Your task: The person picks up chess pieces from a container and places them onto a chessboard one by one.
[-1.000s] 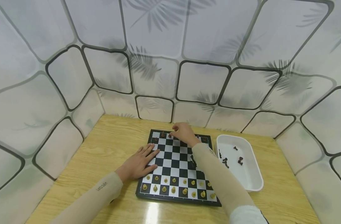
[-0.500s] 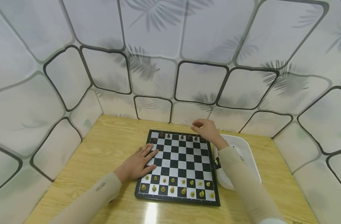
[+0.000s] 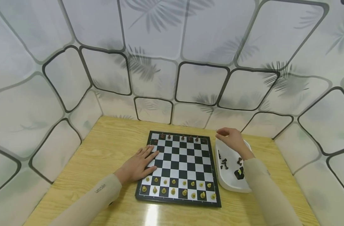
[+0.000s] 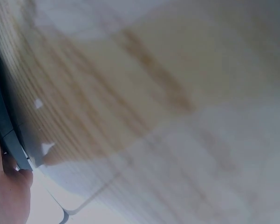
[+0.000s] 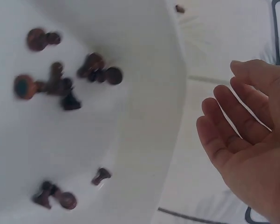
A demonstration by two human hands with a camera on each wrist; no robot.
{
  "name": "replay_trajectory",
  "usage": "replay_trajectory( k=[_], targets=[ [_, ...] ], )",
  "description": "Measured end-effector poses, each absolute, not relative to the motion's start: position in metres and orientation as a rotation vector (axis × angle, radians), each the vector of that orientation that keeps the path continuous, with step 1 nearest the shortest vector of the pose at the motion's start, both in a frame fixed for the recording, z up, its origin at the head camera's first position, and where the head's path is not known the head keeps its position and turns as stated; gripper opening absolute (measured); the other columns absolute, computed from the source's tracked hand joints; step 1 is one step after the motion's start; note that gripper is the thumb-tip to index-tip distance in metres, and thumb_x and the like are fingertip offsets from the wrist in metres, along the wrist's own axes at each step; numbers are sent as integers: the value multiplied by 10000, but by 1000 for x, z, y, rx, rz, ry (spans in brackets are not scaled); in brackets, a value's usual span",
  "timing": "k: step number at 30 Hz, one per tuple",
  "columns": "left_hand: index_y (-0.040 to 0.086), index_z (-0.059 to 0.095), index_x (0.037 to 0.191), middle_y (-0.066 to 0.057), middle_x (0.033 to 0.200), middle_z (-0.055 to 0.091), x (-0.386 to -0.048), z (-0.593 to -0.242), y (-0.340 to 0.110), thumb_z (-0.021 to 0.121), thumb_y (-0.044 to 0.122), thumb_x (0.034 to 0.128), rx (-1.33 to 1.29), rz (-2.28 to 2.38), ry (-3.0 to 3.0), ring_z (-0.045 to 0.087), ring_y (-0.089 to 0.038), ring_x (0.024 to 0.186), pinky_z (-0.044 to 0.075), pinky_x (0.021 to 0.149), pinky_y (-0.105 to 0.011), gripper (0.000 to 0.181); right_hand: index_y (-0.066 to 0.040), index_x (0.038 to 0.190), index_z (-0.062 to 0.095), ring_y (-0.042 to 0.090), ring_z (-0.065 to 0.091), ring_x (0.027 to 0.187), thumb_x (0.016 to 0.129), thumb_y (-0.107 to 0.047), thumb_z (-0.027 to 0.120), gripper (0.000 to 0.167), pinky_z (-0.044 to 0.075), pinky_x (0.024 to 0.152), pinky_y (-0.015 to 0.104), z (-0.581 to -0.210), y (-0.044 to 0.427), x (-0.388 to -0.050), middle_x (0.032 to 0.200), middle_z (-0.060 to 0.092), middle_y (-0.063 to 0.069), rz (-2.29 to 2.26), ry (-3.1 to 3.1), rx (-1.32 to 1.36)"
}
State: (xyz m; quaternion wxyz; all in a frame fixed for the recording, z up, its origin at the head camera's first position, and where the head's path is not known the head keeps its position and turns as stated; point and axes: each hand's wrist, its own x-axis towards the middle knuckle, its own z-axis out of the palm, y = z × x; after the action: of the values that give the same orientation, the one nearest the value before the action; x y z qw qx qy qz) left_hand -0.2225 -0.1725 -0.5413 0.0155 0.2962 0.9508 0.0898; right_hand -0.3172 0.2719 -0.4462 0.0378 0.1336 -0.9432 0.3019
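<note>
My left hand (image 3: 137, 165) lies with its fingers spread over the left edge of a black-and-white chessboard (image 3: 174, 164). In the left wrist view a bit of that hand (image 4: 11, 191) touches the dark board edge (image 4: 4, 107). Over the far part of a white plastic tub (image 3: 226, 185) hangs my right hand (image 3: 231, 138), its fingers loosely bent and nothing between them, as the right wrist view of the hand (image 5: 247, 121) shows. Several dark brown chess pieces (image 5: 100, 70) lie on their sides in the tub. Brown pieces (image 3: 182, 137) stand along the board's far edge.
Two rows of yellow chess pieces (image 3: 173, 191) stand on the near side of the board. The tub is right beside the board's right edge. Patterned fabric walls (image 3: 157, 78) rise behind and beside the wooden table (image 3: 104, 144).
My right hand has left the board's far row, where a brown piece now stands, and has moved right to above the tub. My left hand has stayed on the board.
</note>
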Motion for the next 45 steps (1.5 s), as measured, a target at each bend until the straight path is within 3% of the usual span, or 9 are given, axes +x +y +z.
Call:
replay_trajectory(
  k=[7, 15, 27, 33, 45],
  targets=[
    [183, 240, 1697, -179, 1761, 162, -222, -540, -173, 358, 614, 1092, 923, 287, 2958, 160, -366, 1642, 196, 1328, -562, 752, 25, 1229, 742, 400, 729, 1091, 1023, -221, 702, 323, 612, 921, 533, -463, 294, -317, 1176, 767, 225, 930, -2968, 403],
    [181, 245, 1696, -178, 1761, 164, -221, -539, -173, 366, 606, 1094, 926, 296, 2955, 164, -366, 1641, 199, 1327, -562, 747, -94, 1247, 767, 292, 731, 1074, 1022, -225, 694, 270, 607, 931, 498, -476, 307, -316, 1207, 776, 141, 916, -3183, 499],
    [191, 252, 1695, -170, 1761, 172, -222, -542, -173, 355, 616, 1092, 919, 293, 2967, 172, -359, 1641, 212, 1325, -559, 745, 18, 1264, 741, 189, 680, 901, 921, -122, 699, 373, 570, 731, 321, -495, 311, -315, 1116, 779, 171, 939, -3254, 600],
    [192, 248, 1696, -168, 1762, 168, -223, -543, -173, 353, 620, 1091, 914, 291, 2964, 166, -358, 1642, 211, 1326, -558, 749, 29, 1256, 741, 156, 650, 827, 905, -112, 721, 378, 559, 716, 297, -499, 309, -314, 1061, 776, 151, 886, -3281, 573],
    [185, 251, 1695, -175, 1761, 170, -222, -541, -172, 367, 607, 1093, 914, 301, 2964, 174, -365, 1640, 214, 1324, -562, 744, -18, 1059, 775, 141, 624, 777, 941, -134, 725, 173, 530, 693, 294, -504, 305, -314, 919, 761, 63, 857, -3280, 478]
  ],
)
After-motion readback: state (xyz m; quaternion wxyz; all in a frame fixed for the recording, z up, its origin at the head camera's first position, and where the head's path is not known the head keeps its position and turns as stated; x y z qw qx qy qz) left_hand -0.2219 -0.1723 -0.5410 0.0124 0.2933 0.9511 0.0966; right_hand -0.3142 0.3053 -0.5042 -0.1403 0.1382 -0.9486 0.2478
